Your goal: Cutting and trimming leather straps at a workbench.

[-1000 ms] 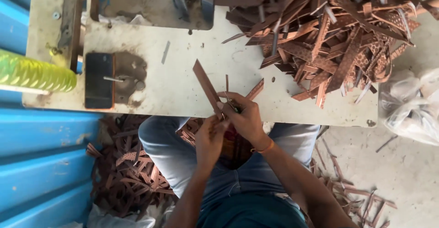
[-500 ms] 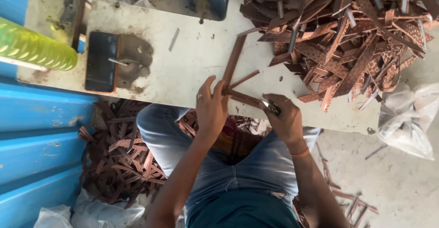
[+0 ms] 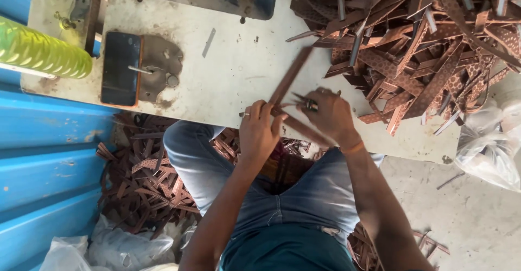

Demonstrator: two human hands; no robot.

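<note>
At counter [image 3: 228, 70] near edge: left hand [image 3: 259, 132] fingers pinching long brown leather strip [image 3: 290, 78]; right hand [image 3: 331, 116] fingers closed around small metal snips [image 3: 304, 101]. Best keep strip taut, cut close.

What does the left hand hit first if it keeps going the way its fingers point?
Probably the brown strip that the left hand already pinches; beyond it, bare table. Depth is unclear.
</note>
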